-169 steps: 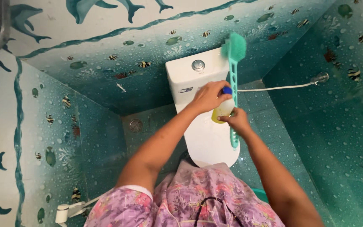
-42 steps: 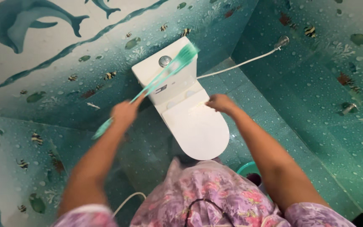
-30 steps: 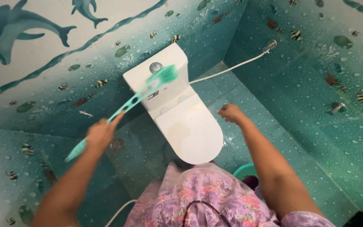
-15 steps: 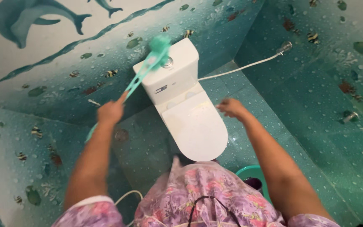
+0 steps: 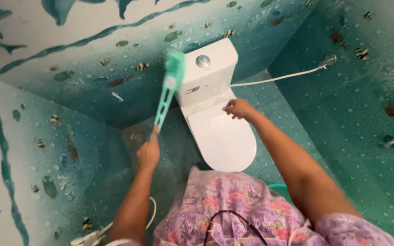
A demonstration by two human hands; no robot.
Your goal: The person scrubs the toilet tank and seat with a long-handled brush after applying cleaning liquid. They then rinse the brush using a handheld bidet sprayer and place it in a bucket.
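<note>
One toilet [image 5: 220, 132], one brush [image 5: 167, 91] — two hands.

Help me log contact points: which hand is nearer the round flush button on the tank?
Right. The right hand rests at the closed lid's back edge, just below the tank and its flush button. The left hand is lower left, holding the green brush.

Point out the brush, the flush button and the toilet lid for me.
brush [image 5: 174, 64], head view, on the bristle head.
flush button [image 5: 202, 61], head view, on its centre.
toilet lid [image 5: 226, 141], head view, on its bare white top.
</note>
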